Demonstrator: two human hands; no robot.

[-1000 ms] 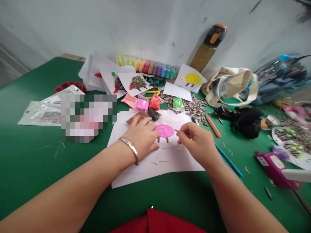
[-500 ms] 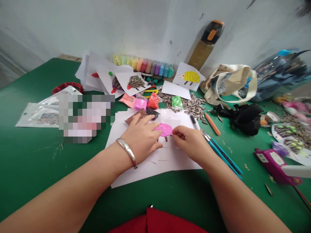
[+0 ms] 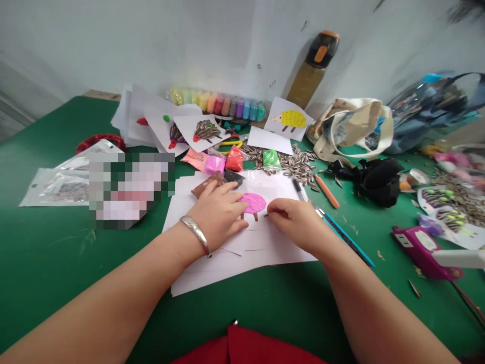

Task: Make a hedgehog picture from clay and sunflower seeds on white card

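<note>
A pink clay oval (image 3: 253, 203) with short brown legs (image 3: 255, 217) lies on white paper (image 3: 212, 273) in front of me. My left hand (image 3: 222, 210) rests flat on the sheet with its fingers spread, the tips at the oval's left edge. It wears a silver bangle. Just right of the oval, my right hand (image 3: 290, 218) holds thumb and forefinger pinched together. A tiny dark tip shows at the pinch, too small to name. Behind my left fingers lie a brown clay packet (image 3: 208, 185) and a black one (image 3: 233, 178).
Sunflower seeds (image 3: 297, 164) lie scattered behind the paper, near red (image 3: 234, 158) and green (image 3: 271, 159) clay packets. Right of the paper are pens (image 3: 346, 237) and an orange stick (image 3: 326, 191). A bottle (image 3: 312, 71) and cloth bag (image 3: 352, 126) stand by the wall.
My right fingertips have drawn slightly away from the pink oval, so a gap shows between them. My left hand keeps its place on the sheet. The whole view has shifted a little.
</note>
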